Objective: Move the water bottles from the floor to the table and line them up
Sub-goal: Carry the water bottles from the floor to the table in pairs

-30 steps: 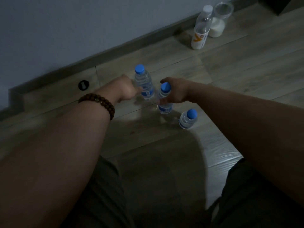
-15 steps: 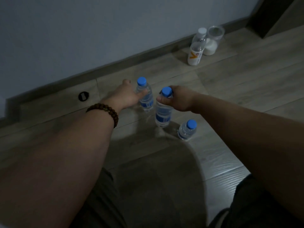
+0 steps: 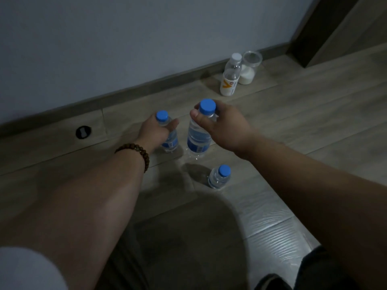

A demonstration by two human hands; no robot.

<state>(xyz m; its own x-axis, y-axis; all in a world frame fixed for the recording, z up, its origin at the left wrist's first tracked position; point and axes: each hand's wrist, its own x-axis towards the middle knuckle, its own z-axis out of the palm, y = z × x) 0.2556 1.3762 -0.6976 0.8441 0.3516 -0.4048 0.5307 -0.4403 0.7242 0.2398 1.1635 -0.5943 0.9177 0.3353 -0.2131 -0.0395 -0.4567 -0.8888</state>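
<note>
Floor-level, left hand, right hand gripping bottles

White-capped bottle beside powder jar — near wall

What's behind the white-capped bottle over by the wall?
A clear jar partly filled with white powder stands behind and right of the white-capped bottle. The bottle covers the jar's lower left side.

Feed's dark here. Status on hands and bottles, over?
Left hand grips left water bottle. Right hand grips middle water bottle at its neck. Third water bottle stands free on floor. Nothing blocking.
</note>
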